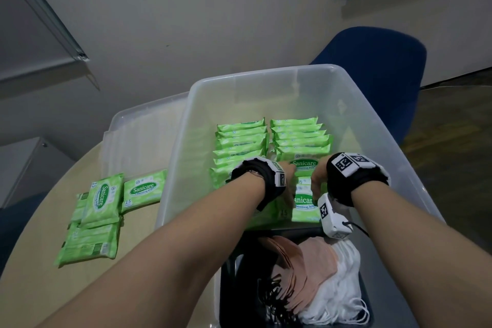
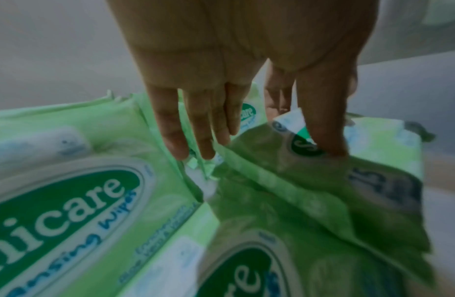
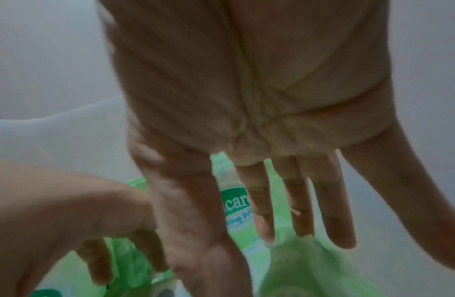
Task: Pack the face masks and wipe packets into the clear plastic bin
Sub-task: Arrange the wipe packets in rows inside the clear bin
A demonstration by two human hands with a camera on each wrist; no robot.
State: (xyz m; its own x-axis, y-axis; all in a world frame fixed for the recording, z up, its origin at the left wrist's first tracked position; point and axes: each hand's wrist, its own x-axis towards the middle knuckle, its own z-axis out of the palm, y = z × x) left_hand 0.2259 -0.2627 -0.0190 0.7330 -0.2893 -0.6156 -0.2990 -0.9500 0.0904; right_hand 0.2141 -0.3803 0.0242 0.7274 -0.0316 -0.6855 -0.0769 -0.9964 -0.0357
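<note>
The clear plastic bin [image 1: 239, 80] holds two rows of green wipe packets [image 1: 241, 141] standing on edge. Both hands are inside its near end. My left hand [image 1: 288, 167] pinches a tilted wipe packet [image 2: 310, 180], its thumb [image 2: 330, 140] on the packet's printed face and its straight fingers [image 2: 201, 136] behind the packet's edge. My right hand [image 1: 318, 177] is spread, and its straight fingertips [image 3: 300, 227] touch the top of another packet [image 3: 297, 265]. Pink face masks [image 1: 306, 266], white ones [image 1: 343, 287] and black ones [image 1: 271, 298] lie in a dark tray in front of me.
More wipe packets [image 1: 101, 202] lie loose on the wooden table [image 1: 32, 287] left of the bin. The bin's clear lid [image 1: 138, 133] rests behind them. A blue chair [image 1: 386, 74] stands beyond the bin.
</note>
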